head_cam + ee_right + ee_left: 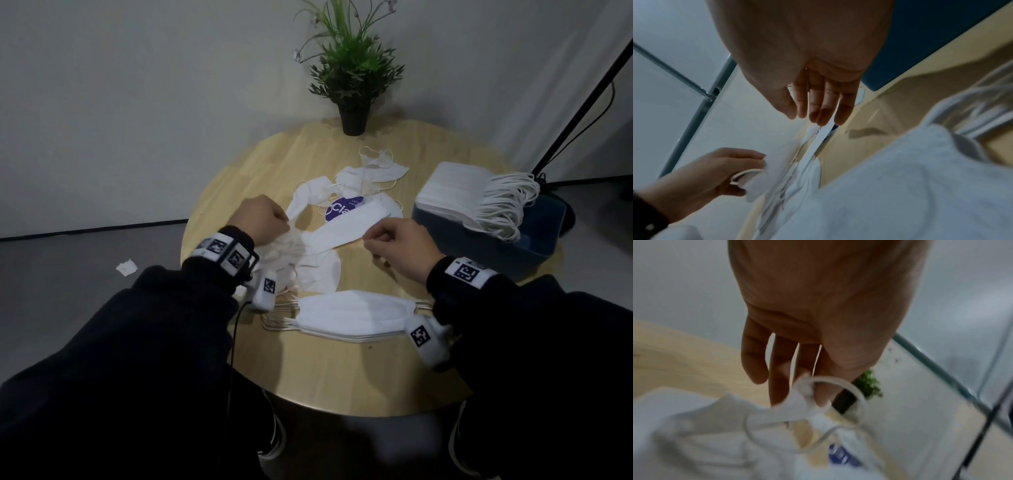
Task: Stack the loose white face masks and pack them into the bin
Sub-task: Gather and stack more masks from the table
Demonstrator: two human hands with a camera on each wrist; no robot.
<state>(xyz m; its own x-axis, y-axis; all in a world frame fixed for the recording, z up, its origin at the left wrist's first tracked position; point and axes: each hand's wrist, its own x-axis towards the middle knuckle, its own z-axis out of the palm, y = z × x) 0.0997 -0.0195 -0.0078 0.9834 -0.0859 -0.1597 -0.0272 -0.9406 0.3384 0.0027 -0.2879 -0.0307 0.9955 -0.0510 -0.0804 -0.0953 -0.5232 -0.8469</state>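
A mask [346,226] is held stretched between both hands above the table [342,370]. Its left end is pinched by the left hand [262,219], ear loop [807,410] hanging below the fingers. Its right end is pinched by the right hand [400,248]. A stack [356,317] lies nearer the person, beneath the held mask. More masks are piled in the bin [534,250], at right.

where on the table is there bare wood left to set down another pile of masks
Bare wood on the round wooden table lies at the near edge, below the neat stack of white masks, and at the far left, left of the black plant pot. The middle is crowded with loose white masks; the blue bin fills the right.
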